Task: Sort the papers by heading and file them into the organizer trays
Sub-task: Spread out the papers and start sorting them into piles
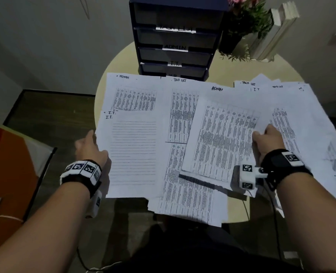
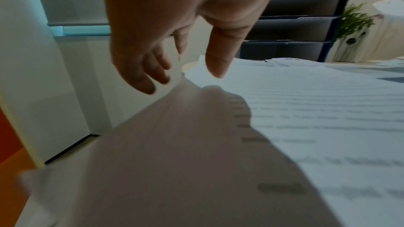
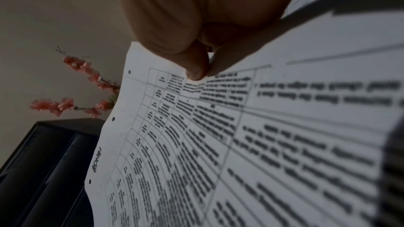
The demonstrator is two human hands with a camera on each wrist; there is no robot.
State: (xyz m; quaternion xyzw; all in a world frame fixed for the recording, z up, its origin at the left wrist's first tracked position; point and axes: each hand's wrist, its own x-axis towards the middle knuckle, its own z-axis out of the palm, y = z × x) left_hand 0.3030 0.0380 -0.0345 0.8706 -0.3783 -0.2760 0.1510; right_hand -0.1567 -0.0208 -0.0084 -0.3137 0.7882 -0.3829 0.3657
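Right hand [image 1: 266,141] pinches the right edge of a gridded sheet headed ADMIN [image 1: 220,134], thumb on top, fingers underneath. The sheet is lifted off the pile, with its long axis running from the person toward the organizer [image 1: 175,38]. Its heading end points away and is tilted slightly to the right.

Left hand [image 1: 90,147] is at the left edge of the lined sheets headed I.T. [image 1: 133,152]. Its fingers [image 2: 140,75] are relaxed and spread beyond the paper's edge, while the thumb [image 2: 218,61] hangs over the sheet. Contact cannot be confirmed.

The I.T. sheets lie flat at the table's [image 1: 120,60] left side, heading end away from the person. More sheets headed ADMIN [image 1: 135,91] and TASK LIST [image 1: 180,107] are spread overlapping across the round table, with the same orientation.

The organizer stands at the far edge with trays labelled ADMIN and I.T. A potted plant [image 1: 246,22] is just to its right.
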